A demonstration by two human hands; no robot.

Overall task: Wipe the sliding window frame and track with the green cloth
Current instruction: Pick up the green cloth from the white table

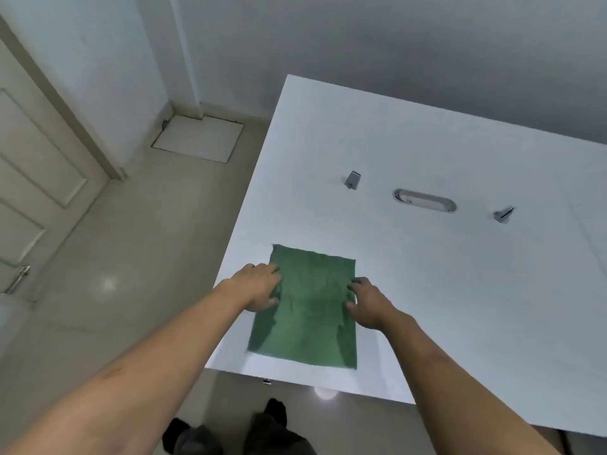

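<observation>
A green cloth [308, 310] lies spread flat near the front left corner of a white table [427, 274]. My left hand [259, 287] rests on the cloth's left edge, fingers bent onto the fabric. My right hand [368, 302] touches the cloth's right edge with fingers curled down on it. Whether either hand pinches the fabric is not clear. No sliding window, frame or track is in view.
On the table beyond the cloth sit a small grey clip [352, 179], an oval cable slot [424, 200] and another small grey piece [503, 214]. A closed door [36, 192] with a handle stands at left. Tiled floor [131, 257] lies left of the table.
</observation>
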